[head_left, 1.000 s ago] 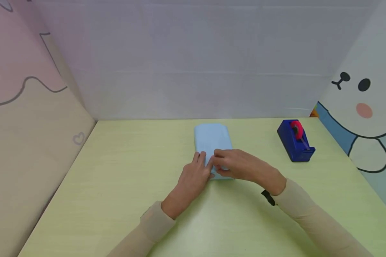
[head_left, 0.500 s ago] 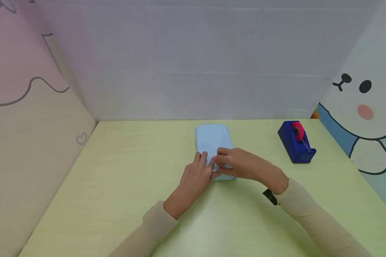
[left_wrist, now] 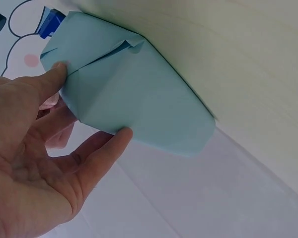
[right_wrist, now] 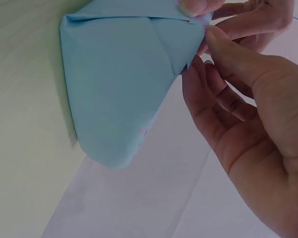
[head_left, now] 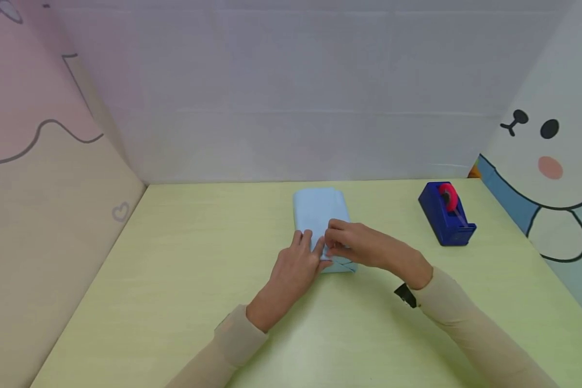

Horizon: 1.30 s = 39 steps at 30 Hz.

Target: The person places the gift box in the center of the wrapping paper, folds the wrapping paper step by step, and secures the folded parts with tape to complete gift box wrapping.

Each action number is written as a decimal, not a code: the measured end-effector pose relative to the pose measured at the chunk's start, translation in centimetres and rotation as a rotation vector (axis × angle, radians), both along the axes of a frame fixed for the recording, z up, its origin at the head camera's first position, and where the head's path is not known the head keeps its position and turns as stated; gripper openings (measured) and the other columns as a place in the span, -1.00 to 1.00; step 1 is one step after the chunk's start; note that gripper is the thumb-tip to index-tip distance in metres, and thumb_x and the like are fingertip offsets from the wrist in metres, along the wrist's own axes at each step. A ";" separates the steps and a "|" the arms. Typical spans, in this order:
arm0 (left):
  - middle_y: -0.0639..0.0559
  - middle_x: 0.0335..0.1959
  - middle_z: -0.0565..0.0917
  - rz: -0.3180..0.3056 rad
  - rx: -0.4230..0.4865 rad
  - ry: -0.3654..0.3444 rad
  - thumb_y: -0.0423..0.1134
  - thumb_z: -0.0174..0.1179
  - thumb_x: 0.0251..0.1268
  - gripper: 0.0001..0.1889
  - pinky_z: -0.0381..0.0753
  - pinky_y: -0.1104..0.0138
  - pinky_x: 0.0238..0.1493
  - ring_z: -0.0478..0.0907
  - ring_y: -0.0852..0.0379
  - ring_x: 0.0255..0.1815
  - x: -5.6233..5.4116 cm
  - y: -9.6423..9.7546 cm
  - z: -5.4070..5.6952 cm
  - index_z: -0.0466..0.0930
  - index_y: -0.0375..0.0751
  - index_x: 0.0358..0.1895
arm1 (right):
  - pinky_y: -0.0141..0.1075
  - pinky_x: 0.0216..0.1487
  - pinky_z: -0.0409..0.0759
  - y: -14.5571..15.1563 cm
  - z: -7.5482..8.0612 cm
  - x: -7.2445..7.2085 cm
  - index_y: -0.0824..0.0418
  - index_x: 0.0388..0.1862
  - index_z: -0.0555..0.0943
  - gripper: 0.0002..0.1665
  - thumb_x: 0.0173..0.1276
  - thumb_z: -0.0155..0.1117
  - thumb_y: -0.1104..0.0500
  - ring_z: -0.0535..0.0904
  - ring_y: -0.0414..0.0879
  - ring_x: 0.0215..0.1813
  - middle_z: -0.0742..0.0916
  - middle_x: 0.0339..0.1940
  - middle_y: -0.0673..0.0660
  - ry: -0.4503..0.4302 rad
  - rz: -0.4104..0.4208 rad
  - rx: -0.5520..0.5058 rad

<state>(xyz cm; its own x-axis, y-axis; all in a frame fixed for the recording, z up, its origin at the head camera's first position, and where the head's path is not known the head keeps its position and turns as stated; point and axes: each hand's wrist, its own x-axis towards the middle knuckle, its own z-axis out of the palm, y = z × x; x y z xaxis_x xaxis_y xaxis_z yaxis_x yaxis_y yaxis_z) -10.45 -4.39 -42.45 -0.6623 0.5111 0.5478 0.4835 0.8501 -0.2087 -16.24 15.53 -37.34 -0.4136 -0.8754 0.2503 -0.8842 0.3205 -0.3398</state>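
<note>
While the left hand (head_left: 296,268) steadies the near end of the light blue paper parcel (head_left: 320,210), the right hand (head_left: 364,245) is busy at a fold right next to it. The parcel lies on the pale yellow-green worktop (head_left: 199,242), about midway between the side edges and closer to the back edge than the front.

Left hand's pretty relaxed: fingers spread and mostly straight, tips on the paper, thumb down near a folded seam, so it's pressing more than gripping. Right hand is curled up, thumb and fingertips pinching the paper at the parcel's edge, basically no gap, though the exact bit it's got is partly hidden.

The left wrist view shows a folded flap with a slit gaping along it, and the right wrist view has a crease running across the parcel plus a slanted fold by the pinch.

Over toward the worktop's back right corner there's a blue tape dispenser (head_left: 436,213) with a pinkish-red tape roll (head_left: 452,196) in it, well apart from both hands. Plain pale back wall (head_left: 271,91), cartoon animal (head_left: 548,145) on the right wall.
</note>
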 end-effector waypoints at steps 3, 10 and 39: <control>-0.09 -0.25 0.54 0.001 0.003 0.011 0.23 0.34 0.24 -0.45 0.33 0.49 -0.73 0.43 0.05 -0.30 -0.1 0.0 -0.1 0.74 -0.12 0.08 | -0.38 -0.29 0.56 0.2 -0.4 -0.2 0.23 -0.23 0.56 -0.84 0.38 0.37 0.40 0.50 -0.23 -0.34 0.54 -0.29 0.02 -0.008 0.008 -0.016; -0.11 -0.22 0.57 -0.008 0.019 0.007 0.22 0.36 0.24 -0.45 0.37 0.48 -0.72 0.45 0.04 -0.29 -0.2 0.1 -0.4 0.75 -0.15 0.07 | -0.35 -0.25 0.53 0.7 -1.4 -1.0 0.21 -0.21 0.56 -0.90 0.46 0.30 0.36 0.45 -0.25 -0.31 0.56 -0.28 -0.03 -0.122 0.011 -0.039; -0.12 -0.18 0.59 -0.008 0.025 -0.003 0.22 0.38 0.23 -0.46 0.44 0.46 -0.71 0.49 0.02 -0.25 -0.4 0.0 -0.4 0.76 -0.15 0.06 | -0.28 -0.17 0.63 1.3 -2.5 0.0 0.21 -0.17 0.72 -0.90 0.35 0.45 0.30 0.60 -0.14 -0.20 0.69 -0.18 0.02 0.108 -0.071 -0.112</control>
